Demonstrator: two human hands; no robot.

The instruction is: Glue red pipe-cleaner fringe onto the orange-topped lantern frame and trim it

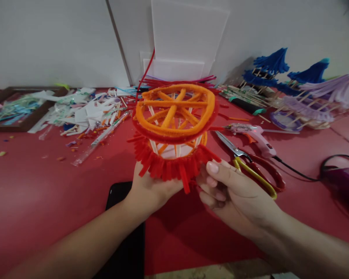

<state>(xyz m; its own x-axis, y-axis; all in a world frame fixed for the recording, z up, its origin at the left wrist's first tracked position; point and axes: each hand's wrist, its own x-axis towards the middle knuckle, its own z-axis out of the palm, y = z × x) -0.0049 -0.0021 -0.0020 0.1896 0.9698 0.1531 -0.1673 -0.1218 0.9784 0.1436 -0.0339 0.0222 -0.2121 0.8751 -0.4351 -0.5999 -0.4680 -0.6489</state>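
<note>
A small model carousel (174,104) is raised over the table, with an orange spoked ring on top, pale stick posts and a fringe of short red pipe cleaner pieces (168,166) around its lower tier. My left hand (155,188) is wrapped round it from below; the fringe hides most of those fingers. At the fringe's right side, my right hand (227,186) pinches the end of a red pipe cleaner piece between thumb and fingers. Just right of that hand lie scissors (241,155) with red and yellow handles, and a pink glue gun (253,135).
Blue (270,68) and lilac (322,97) fringed models stand at the back right. Scraps and wrappers (90,108) cover the back left, beside a brown tray (26,126). A black phone-like slab (122,240) lies under my left forearm. A purple corded tool (343,180) sits far right.
</note>
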